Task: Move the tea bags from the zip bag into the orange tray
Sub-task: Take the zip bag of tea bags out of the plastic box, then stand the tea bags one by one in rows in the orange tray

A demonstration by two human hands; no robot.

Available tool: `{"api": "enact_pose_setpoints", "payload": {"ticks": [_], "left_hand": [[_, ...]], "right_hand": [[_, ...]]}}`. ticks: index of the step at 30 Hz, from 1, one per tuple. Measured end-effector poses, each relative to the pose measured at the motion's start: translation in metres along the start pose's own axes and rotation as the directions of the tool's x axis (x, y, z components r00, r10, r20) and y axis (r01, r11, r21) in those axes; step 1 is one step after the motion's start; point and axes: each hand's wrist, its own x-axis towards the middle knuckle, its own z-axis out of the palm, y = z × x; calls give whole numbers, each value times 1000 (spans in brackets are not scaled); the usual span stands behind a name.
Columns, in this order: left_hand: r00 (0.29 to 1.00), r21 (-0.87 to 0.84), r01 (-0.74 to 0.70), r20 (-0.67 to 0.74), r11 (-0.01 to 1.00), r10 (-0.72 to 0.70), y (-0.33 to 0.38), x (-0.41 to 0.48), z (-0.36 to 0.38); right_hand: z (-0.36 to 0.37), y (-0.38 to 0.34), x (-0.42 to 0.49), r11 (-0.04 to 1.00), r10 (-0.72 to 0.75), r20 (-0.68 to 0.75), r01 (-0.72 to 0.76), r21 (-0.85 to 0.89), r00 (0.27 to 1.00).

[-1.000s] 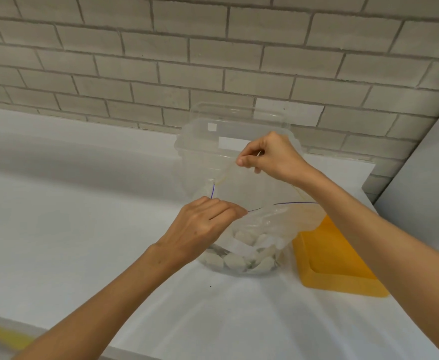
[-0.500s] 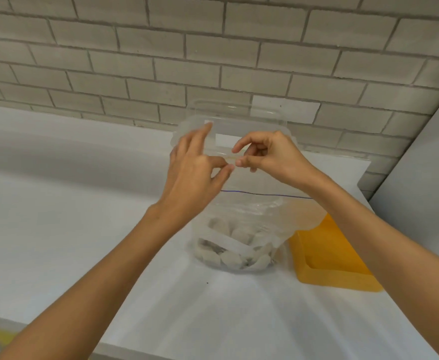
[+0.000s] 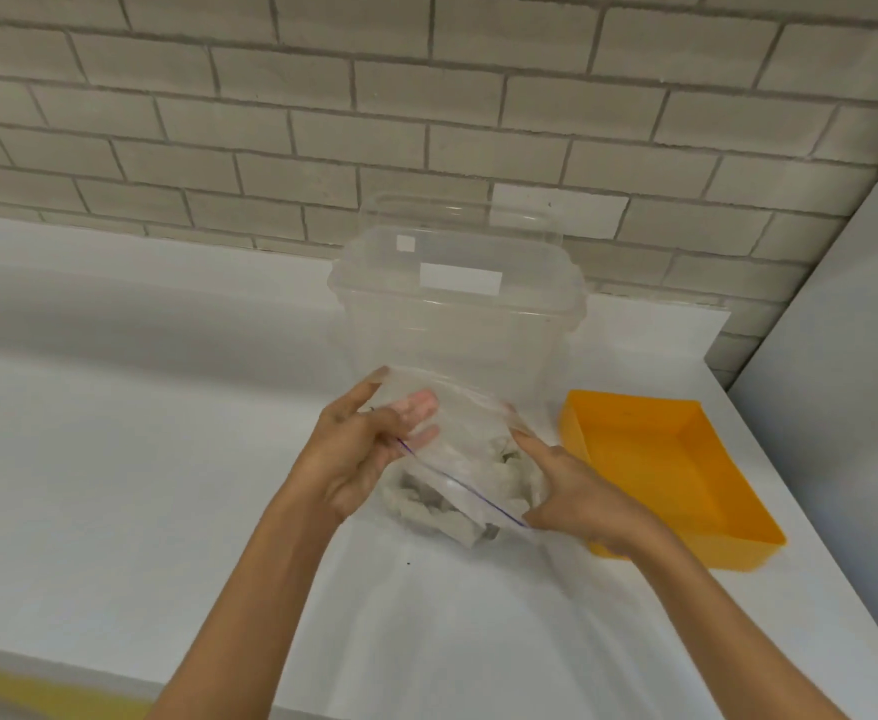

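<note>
A person's left hand and right hand each grip a side of the zip bag, holding its mouth wide; the left fingers show through the plastic. The tea bags, blurred by the film, lie heaped inside, just left of the orange tray near the bench's right edge. A clear tub stands behind, toward the back edge.

Rear wall: pale grey brick in running bond, darker mortar lines. Worktop: plain white, meeting the wall at the back. Right side: smooth pale panel, upright, bordering the worktop; light soft, even.
</note>
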Motion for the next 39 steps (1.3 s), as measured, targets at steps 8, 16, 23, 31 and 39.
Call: {"api": "enact_pose_setpoints", "payload": {"ticks": [8, 16, 23, 31, 39], "left_hand": [[982, 266, 188, -30, 946, -186, -39, -13, -23], [924, 938, -13, -121, 346, 362, -55, -4, -38], [905, -263, 277, -252, 924, -343, -36, 3, -32], [869, 964, -154, 29, 215, 493, -34, -6, -43], [956, 948, 8, 86, 317, -282, -30, 15, -53]], "right_hand": [[16, 5, 27, 46, 394, -61, 46, 998, 917], [36, 18, 17, 241, 269, 106, -173, 955, 957], [42, 18, 20, 607, 289, -149, -60, 793, 946], [31, 12, 24, 937, 177, -252, -85, 338, 951], [29, 5, 28, 954, 151, -31, -138, 266, 988]]}}
